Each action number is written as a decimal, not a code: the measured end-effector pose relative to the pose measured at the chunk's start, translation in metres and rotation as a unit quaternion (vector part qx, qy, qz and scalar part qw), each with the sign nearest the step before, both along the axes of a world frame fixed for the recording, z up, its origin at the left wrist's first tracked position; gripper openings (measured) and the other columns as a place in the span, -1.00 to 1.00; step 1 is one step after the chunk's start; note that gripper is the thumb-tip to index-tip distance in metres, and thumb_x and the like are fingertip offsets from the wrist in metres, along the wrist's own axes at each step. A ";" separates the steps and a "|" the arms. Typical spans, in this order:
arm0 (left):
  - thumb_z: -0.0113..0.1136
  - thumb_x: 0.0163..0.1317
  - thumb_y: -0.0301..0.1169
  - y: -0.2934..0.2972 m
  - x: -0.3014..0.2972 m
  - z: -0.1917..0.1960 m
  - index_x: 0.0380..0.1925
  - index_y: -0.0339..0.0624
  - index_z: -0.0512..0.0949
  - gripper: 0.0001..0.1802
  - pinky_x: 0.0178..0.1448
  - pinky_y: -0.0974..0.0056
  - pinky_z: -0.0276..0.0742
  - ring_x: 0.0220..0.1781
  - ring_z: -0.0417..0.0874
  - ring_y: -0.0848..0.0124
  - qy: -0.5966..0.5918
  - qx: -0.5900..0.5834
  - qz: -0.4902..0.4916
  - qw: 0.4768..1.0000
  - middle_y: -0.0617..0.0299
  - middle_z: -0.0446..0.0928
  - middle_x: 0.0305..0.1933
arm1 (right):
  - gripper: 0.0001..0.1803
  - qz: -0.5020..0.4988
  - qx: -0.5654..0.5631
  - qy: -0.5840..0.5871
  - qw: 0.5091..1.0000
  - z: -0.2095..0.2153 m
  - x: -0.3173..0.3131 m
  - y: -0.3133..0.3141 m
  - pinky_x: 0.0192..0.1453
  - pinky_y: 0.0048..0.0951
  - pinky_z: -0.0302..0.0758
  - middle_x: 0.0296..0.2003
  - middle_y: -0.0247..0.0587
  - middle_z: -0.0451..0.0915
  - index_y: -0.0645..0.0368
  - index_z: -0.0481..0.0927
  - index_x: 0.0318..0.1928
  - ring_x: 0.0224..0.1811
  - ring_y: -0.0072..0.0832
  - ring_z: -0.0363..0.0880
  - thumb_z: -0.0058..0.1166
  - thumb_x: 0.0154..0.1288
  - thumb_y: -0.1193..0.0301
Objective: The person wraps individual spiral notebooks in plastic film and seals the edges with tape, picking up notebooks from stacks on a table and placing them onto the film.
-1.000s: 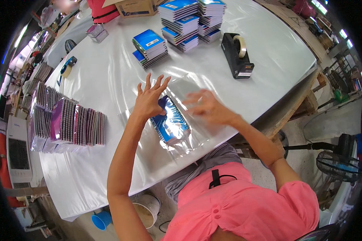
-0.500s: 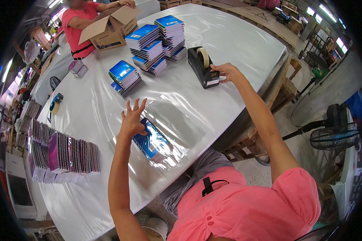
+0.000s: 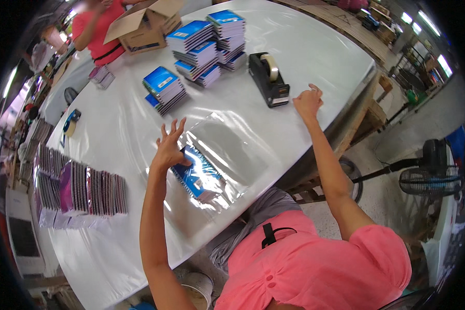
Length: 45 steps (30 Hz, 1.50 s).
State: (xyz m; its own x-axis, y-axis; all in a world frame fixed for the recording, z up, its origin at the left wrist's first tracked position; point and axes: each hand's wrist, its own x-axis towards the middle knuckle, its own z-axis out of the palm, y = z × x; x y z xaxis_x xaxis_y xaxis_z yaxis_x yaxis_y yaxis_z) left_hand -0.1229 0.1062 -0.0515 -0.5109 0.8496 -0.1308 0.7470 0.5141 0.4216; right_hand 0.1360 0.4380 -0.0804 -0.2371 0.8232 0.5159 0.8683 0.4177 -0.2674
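Note:
A blue spiral-bound notebook stack [image 3: 197,178] lies in a clear plastic sleeve [image 3: 237,147] on the table in front of me. My left hand [image 3: 168,148] rests at its upper left corner, thumb down on the cover and the other fingers spread in the air. To the right of a black tape dispenser [image 3: 269,85] with a roll of clear tape [image 3: 268,67], my right hand [image 3: 308,103] hovers with its fingers curled together. Whatever those fingers pinch, if anything, is too small to make out.
Blue notebook piles [image 3: 194,49] stand beyond the sleeve, with a smaller pile [image 3: 164,88] nearer. Purple notebooks [image 3: 82,188] are packed in rows at left, below a hand tape dispenser [image 3: 71,123]. Across the table, a person [image 3: 95,36] stands beside an open cardboard box [image 3: 144,33].
My right hand has come away from the front end of the tape dispenser, moving right, its fingers now curled. My left hand stays on the notebooks. The other person's arm has risen from the box.

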 end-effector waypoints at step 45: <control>-0.09 0.38 -0.07 -0.090 0.100 -0.046 0.36 -0.26 0.18 -0.33 0.44 -0.09 -0.02 0.49 0.03 0.00 -0.159 0.227 0.266 0.923 -0.16 0.16 0.42 | -0.09 0.531 -0.591 0.079 0.602 0.021 -0.086 -0.206 0.24 -0.33 0.39 -0.01 -0.03 0.54 0.26 0.19 0.33 0.13 -0.24 0.48 0.39 0.09 0.17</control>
